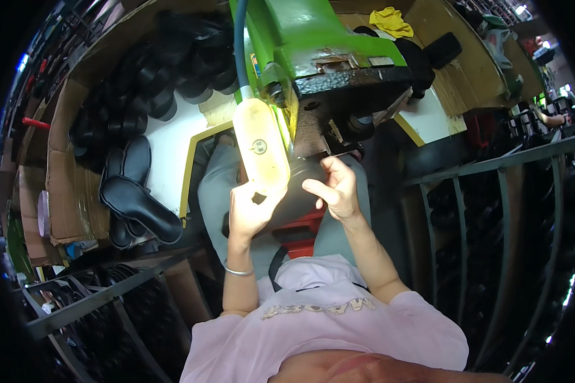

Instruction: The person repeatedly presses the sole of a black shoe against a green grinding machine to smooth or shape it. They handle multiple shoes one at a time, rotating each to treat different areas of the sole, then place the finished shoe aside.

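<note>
Hands work close under a big green machine (313, 38). We see our left hand (249, 210) up against a pale lamp (260, 145) that glows bright; the fingers curl at its lower end, but we cannot tell if they grip it or hold something small. Our right hand (335, 188) is just beside it, fingers bent and pinching at a dark round piece (303, 175) right under the black head (345, 96) of the machine. The lamp blocks part of that piece from us. A blue hose (240, 45) runs down to the lamp. On the left, black soles (137, 198) lie on a white table (169, 147), with more piled behind them. A yellow rag (391, 20) sits up top. Dark racks (492, 210) stand on both sides.
</note>
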`<control>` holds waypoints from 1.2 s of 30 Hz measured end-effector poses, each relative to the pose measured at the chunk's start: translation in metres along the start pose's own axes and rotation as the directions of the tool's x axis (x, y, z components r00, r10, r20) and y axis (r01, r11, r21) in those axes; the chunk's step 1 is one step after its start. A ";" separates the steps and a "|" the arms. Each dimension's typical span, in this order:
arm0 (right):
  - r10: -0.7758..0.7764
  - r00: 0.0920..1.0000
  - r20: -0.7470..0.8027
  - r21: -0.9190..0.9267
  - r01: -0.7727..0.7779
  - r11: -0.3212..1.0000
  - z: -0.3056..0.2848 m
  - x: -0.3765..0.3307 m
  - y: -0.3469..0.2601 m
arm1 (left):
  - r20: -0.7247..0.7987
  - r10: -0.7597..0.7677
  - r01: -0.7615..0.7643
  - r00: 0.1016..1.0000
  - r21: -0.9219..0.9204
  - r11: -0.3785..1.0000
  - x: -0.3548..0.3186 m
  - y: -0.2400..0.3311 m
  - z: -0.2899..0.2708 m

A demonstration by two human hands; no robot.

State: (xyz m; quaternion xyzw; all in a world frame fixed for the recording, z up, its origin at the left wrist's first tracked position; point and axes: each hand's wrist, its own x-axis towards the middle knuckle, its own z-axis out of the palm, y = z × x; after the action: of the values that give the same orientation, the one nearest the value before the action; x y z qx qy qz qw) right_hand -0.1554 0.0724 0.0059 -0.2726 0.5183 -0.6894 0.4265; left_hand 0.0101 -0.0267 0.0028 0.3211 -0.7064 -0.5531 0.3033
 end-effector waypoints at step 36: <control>-0.067 0.980 -0.190 -0.090 0.050 0.995 -0.123 0.016 -0.062 | -0.168 -0.033 -0.047 0.985 -0.452 0.891 -0.003 -0.006 0.035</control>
State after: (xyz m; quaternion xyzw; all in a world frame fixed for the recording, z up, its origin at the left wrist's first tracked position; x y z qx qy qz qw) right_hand -0.2823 0.1237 0.0250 -0.2376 0.5774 -0.7023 0.3420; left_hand -0.0148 -0.0045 -0.0102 0.2850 -0.5303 -0.6720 0.4313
